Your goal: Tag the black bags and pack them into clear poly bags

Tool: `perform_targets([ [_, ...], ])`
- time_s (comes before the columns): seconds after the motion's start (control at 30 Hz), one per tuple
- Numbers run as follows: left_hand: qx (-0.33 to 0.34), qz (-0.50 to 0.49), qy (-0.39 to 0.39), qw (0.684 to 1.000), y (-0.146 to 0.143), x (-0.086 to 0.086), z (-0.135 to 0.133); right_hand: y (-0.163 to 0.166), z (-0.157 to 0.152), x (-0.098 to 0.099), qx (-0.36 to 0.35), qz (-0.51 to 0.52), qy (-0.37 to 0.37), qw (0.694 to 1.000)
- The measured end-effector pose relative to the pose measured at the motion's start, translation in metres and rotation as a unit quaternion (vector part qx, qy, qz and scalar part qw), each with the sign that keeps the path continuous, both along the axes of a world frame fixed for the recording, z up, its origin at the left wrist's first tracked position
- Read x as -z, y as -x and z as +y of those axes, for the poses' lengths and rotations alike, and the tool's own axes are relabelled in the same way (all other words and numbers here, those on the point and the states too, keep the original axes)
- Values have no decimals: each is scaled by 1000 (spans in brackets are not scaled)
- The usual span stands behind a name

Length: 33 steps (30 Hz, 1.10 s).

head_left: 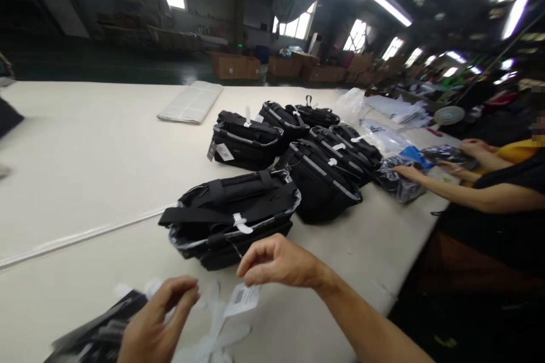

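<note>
My right hand is in front of the nearest black bag, its fingers curled and closed in a pinch. A thin dark cord runs from the bag to the fingertips, and a white printed hang tag hangs just under them. My left hand is lower left, thumb and forefinger brought together; what they hold, if anything, does not show. White strap-like strips lie between the hands, partly blurred. The nearest bag is open-topped, with a white tie on its rim.
Several similar black bags stand behind it. Dark flat pieces lie by my left hand. A folded pale sheet rests farther back on the white table. At right, co-workers' hands handle plastic-wrapped items.
</note>
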<state>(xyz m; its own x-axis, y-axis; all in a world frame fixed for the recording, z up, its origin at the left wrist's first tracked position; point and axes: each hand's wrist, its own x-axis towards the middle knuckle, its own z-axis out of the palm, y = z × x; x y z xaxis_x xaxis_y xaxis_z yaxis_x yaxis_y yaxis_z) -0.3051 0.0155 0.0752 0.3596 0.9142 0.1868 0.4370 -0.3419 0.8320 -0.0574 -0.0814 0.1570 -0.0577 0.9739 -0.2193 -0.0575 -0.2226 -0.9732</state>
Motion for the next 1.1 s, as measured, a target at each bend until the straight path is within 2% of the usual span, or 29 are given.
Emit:
perform_targets([
  [0.1, -59, -37, 75, 995, -10, -11, -6, 0, 3, 11, 39, 14, 14, 999],
  [0.2, -108, -85, 124, 983, -18, -3, -5, 5, 13, 17, 83, -44, 27, 995],
  [0.33, -93, -109, 132, 981, -27, 3, -5, 11, 25, 14, 80, -117, -15, 990],
  [0.43, -87, -119, 136, 980, -33, 0, -4, 15, 32, 11, 73, -170, -46, 982],
  [0.53, -110, -161, 163, 967, -39, -4, 0, 18, 38, 11, 58, -199, -52, 977],
  [0.7, -112, -194, 180, 958, -43, -8, 4, 19, 43, 17, 58, -175, -34, 982],
  [0.97, -146, -197, 133, 960, -46, -13, -4, 23, 44, 20, 58, -155, -26, 986],
  [1.1, -138, -278, 122, 943, -47, -14, -6, 17, 38, 17, 36, -54, 6, 998],
])
